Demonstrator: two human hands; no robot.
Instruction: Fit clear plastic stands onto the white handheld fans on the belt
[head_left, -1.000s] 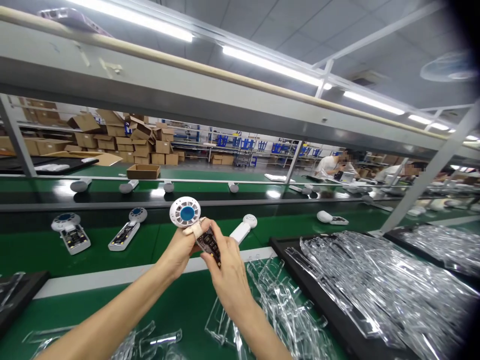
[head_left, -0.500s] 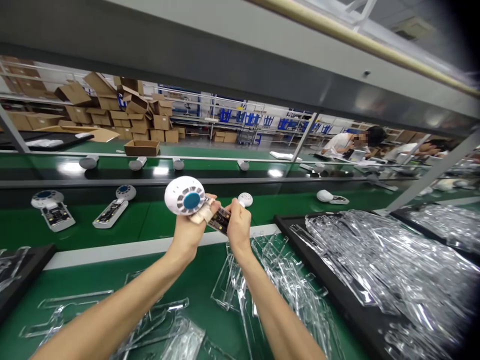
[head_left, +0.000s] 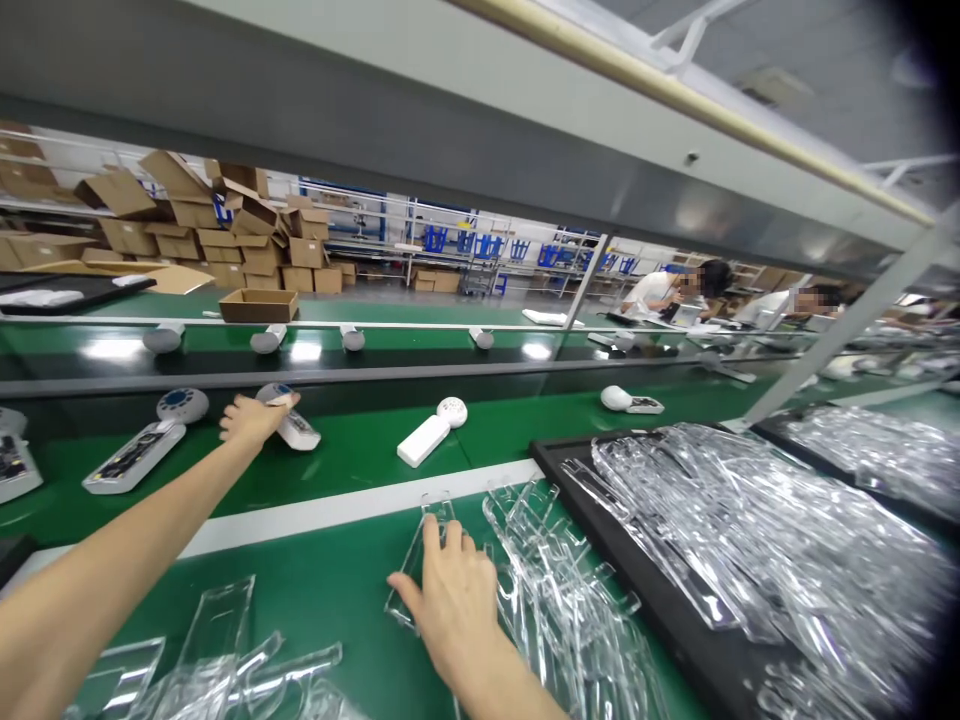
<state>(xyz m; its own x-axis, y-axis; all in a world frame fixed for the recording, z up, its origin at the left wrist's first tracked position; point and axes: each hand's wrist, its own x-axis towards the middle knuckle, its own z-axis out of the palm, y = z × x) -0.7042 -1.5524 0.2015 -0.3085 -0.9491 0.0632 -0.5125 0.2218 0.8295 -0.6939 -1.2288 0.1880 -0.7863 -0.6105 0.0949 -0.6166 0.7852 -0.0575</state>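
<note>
My left hand is at the belt, its fingers apart beside a white round-headed device. The thumb side touches or overlaps that device near its neck; the exact contact is hard to see. My right hand is stretched over the green work surface, fingers spread, with the fingertips on a clear plastic frame. To its right lies a loose pile of similar clear frames. Another white device rests on the belt between and beyond my hands, showing its plain white side.
More devices with exposed circuit boards lie along the green belt. A black tray heaped with clear plastic parts stands at right. More clear frames lie at lower left. A shelf beam crosses overhead. Co-workers sit farther back.
Both hands have parted from the device they held together. My left hand has moved left with it to the belt; my right hand has come down onto the clear frames. The view has shifted.
</note>
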